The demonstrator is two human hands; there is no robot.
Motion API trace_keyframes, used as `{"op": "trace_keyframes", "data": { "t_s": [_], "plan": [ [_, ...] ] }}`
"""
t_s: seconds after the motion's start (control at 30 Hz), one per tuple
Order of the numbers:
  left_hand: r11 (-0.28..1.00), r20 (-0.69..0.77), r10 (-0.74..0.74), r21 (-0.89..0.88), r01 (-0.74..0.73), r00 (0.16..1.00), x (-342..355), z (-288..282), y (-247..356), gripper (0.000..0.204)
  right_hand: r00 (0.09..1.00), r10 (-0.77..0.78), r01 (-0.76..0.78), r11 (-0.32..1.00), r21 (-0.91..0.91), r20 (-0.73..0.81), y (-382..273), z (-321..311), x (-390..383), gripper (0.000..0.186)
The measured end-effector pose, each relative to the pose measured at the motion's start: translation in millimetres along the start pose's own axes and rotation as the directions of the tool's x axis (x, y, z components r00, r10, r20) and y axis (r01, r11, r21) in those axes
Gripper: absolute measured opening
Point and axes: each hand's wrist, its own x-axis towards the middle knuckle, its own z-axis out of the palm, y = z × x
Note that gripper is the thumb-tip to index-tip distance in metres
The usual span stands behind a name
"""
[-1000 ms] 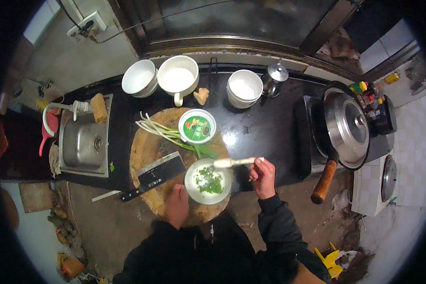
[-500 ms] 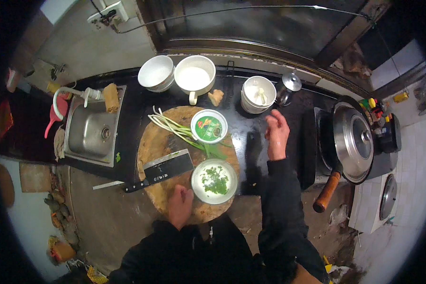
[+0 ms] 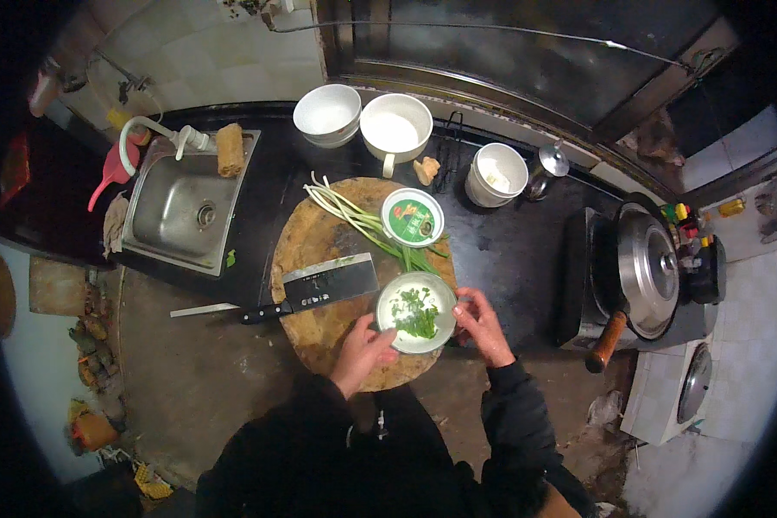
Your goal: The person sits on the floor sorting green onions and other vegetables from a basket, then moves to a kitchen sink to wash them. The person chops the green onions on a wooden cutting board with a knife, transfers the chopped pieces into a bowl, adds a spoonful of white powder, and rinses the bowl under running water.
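A small white bowl [image 3: 444,318] with chopped green scallion [image 3: 419,321] and some white grains or powder in it sits at the near right of the round wooden chopping board [image 3: 311,233]. My left hand [image 3: 363,352] grips its near left rim, and my right hand [image 3: 482,328] curls its fingers around the right side. On the board to the left lies a cleaver [image 3: 332,281], its black handle sticking out past the edge. Beyond the bowl are whole scallions [image 3: 345,211] and a round tub with a green label [image 3: 412,219].
Behind the board stand stacked white bowls [image 3: 326,112], a large white mug [image 3: 388,166] and a piece of ginger [image 3: 426,170]. White cups [image 3: 497,177] and a glass jar [image 3: 547,168] are farther right. A lidded pan [image 3: 652,268] rests on the stove; a sink [image 3: 177,211] is left.
My right hand has come down and left from beside the white cups to the bowl's right side. My left hand has moved right onto its rim. The whole view has shifted slightly.
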Motion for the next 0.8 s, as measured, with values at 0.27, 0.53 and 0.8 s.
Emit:
{"op": "trace_keyframes", "data": {
  "t_s": [0.27,0.53,0.8],
  "plan": [
    [0.995,0.120,0.043,-0.097,-0.032,0.992,1.1,-24.9,5.2,0.059,0.926,-0.322,0.314,0.947,-0.073,-0.199,-11.7,68.0,-42.3,0.058],
    [0.961,-0.045,0.214,-0.169,-0.219,0.976,-108.5,-214.6,30.7,0.058,0.972,-0.230,0.229,0.973,0.036,0.041,-31.0,267.8,-57.8,0.063],
    [0.748,-0.381,0.290,-0.482,-0.456,0.878,-164.3,-398.8,58.1,0.044,0.804,-0.429,0.546,0.807,-0.225,0.412,-47.4,473.7,-7.5,0.041]
  ]
}}
